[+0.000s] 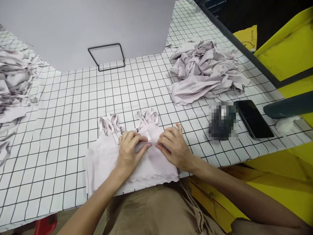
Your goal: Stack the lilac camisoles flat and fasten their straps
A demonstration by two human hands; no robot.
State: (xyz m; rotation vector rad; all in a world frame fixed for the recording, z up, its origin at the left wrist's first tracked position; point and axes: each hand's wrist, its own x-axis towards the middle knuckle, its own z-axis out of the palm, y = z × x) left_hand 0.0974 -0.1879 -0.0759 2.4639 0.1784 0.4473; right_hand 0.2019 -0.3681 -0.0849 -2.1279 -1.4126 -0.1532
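A pale pink garment (105,163) with thin looped straps lies flat at the table's front edge, over what looks like more layers of the same cloth. My left hand (129,150), with a ring on one finger, pinches the fabric between thumb and fingers near the garment's middle. Just to its right, my right hand (174,147) pinches the same piece, its little finger raised. Between the two pinches runs a short thin edge of cloth, with a small white tag-like patch (149,135) beside it. The straps stand in two bunches beyond my hands.
Crumpled pink garments (205,71) form a pile at the back right, and another heap (14,81) lies at the far left. A black phone (254,119) rests at the right beside a pixelated dark object (223,120). A white panel (73,29) with a black wire frame (107,57) stands behind.
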